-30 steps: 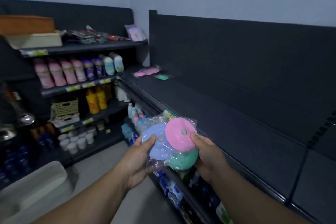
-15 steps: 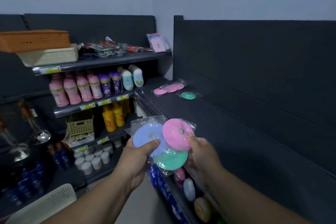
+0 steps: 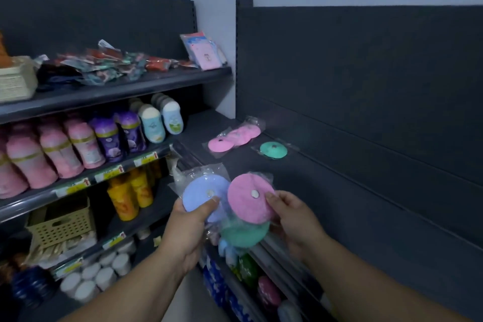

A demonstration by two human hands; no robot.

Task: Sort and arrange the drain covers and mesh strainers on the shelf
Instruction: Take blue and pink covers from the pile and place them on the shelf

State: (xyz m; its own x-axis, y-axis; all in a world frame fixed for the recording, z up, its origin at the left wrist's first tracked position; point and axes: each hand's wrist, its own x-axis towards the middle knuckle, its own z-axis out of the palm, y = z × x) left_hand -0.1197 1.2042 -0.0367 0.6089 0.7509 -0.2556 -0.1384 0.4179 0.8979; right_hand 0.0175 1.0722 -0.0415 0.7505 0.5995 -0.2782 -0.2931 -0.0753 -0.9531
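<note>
I hold a small fan of bagged round drain covers in front of the dark shelf (image 3: 339, 204). My left hand (image 3: 188, 227) grips the blue drain cover (image 3: 201, 193), thumb on its face. My right hand (image 3: 295, 217) pinches the pink drain cover (image 3: 248, 198) by its right edge. A green drain cover (image 3: 245, 235) sits under the pink one, between both hands. Further back on the shelf lie a row of bagged pink drain covers (image 3: 235, 136) and a single green drain cover (image 3: 273, 150).
To the left stands a second shelf unit with pink and purple bottles (image 3: 70, 144), yellow bottles (image 3: 130, 193), a beige basket (image 3: 62, 222), white jars (image 3: 99, 272) and loose packets (image 3: 104, 65) on top. Below my hands, colourful goods (image 3: 235, 269) fill the lower shelf.
The view has swung left and closer to the shelf's far end. My hands have spread the covers a little, with the pink one drawn further right from the blue.
</note>
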